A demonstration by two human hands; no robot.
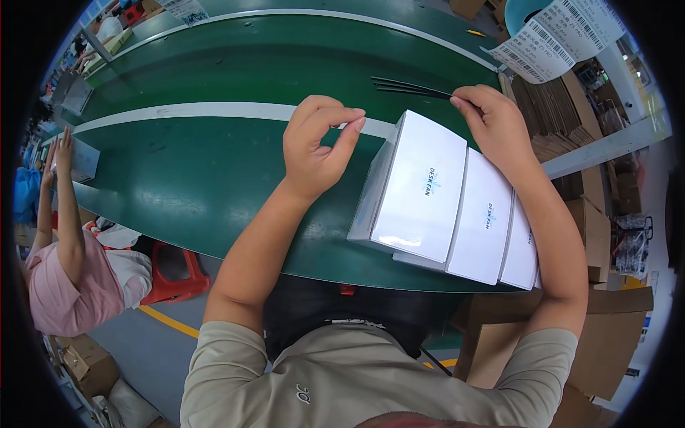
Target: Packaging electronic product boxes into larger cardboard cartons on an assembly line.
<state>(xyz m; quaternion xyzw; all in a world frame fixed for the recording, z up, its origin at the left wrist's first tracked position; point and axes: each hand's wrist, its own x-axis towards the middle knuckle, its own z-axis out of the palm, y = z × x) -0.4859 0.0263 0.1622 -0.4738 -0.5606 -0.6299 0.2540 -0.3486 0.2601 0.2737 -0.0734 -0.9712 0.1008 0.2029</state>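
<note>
**Black strips pinched over a row of white boxes**

So the landmark here is the row of three white boxes [457,207] sitting on the near edge of the green table [200,171], leaning one against the next like books. Everything else is relative to those.

The right hand [496,125] is just above the far end of the boxes, thumb and forefinger pinched shut on one end of a thin bundle of black strips [407,87]. The strips stick out to the left from the fingertips, hanging over the table just beyond the boxes, and they fan apart a little at the free end. That forearm runs down along the right side of the boxes.

The left hand [317,143] is just left of the boxes, raised off the table, fingers curled with thumb and forefinger tips nearly meeting. Can't tell whether there's anything between them; it looks empty to me, and it isn't touching the boxes or the strips.

A white stripe [214,110] runs across the table behind the boxes. Right of the boxes there are stacks of flat brown cardboard [556,114], with white printed labels [556,36] hanging above them. Far off to the left of the boxes, another person in a pink top [61,285] has their arms up on the table, next to a red stool [175,274].
</note>
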